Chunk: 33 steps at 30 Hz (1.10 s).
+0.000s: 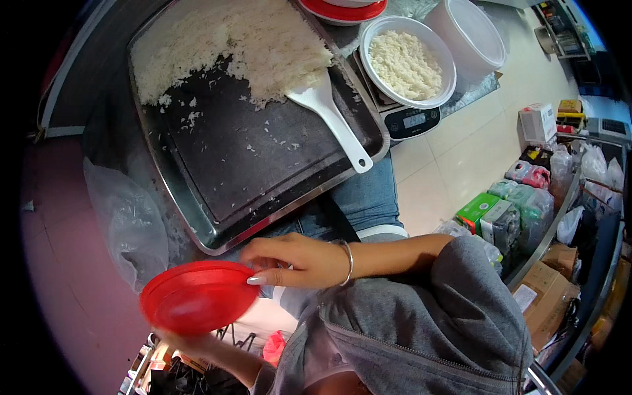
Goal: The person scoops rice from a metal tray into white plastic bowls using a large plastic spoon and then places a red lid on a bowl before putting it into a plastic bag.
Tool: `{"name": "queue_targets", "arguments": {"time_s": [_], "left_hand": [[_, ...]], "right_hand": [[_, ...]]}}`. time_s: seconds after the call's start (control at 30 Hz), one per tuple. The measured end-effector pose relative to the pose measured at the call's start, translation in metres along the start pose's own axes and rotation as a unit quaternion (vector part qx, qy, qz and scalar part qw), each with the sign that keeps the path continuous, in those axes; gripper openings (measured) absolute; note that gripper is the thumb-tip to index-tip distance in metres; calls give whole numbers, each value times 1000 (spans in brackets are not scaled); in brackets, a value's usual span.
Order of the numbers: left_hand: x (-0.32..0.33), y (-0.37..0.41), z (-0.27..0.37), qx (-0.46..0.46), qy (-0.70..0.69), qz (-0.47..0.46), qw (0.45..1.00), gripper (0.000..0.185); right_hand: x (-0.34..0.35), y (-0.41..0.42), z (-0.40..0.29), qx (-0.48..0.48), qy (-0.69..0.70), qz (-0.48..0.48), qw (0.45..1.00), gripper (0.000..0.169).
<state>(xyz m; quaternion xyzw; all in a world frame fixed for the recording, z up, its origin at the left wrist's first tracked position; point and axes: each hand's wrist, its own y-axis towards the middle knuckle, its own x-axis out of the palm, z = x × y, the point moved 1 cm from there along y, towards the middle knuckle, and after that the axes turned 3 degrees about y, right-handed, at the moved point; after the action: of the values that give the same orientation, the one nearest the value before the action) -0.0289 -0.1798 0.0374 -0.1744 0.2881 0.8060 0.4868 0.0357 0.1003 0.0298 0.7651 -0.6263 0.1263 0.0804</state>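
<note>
A red plastic bowl (197, 298), somewhat blurred, is tilted in front of my body at the lower left. My right hand (301, 259), with a silver bangle at the wrist, pinches its right rim between thumb and fingers. My left hand (182, 340) supports the bowl from below; its fingers are mostly hidden behind it. Beyond the hands lies a metal tray (222, 247) with cooked rice (237, 39) spread over its far part. A white rice paddle (331, 118) rests there, its blade at the rice and its handle over the near right rim.
Right of the tray, a white round tub of rice (407, 64) sits on a digital scale (412, 122). Beside it stands a translucent tub (466, 37). Red-and-white bowls (343, 11) are at the top. A plastic bag (128, 217) hangs left; packed goods (513, 212) line the right.
</note>
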Motion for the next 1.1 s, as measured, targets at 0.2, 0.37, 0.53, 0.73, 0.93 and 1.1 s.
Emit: {"name": "queue_targets", "arguments": {"time_s": [0.2, 0.37, 0.53, 0.73, 0.93, 1.1], "left_hand": [[77, -41, 39, 55, -86, -267, 958, 39], [134, -67, 92, -46, -361, -372, 854, 51], [150, -65, 108, -24, -389, -413, 823, 49], [148, -67, 83, -68, -350, -414, 838, 46], [141, -73, 72, -98, -340, -389, 851, 43], [142, -73, 68, -90, -339, -405, 844, 40]], "right_hand": [[-52, -35, 2, -12, -85, 136, 987, 17], [-101, -71, -9, -60, 72, 378, 921, 13], [-174, -118, -3, -282, 156, 611, 723, 14], [-202, -143, 16, -186, 158, 628, 739, 16], [-199, -118, 19, -140, 71, 651, 742, 20], [-201, -108, 17, -123, 47, 653, 746, 24]]}}
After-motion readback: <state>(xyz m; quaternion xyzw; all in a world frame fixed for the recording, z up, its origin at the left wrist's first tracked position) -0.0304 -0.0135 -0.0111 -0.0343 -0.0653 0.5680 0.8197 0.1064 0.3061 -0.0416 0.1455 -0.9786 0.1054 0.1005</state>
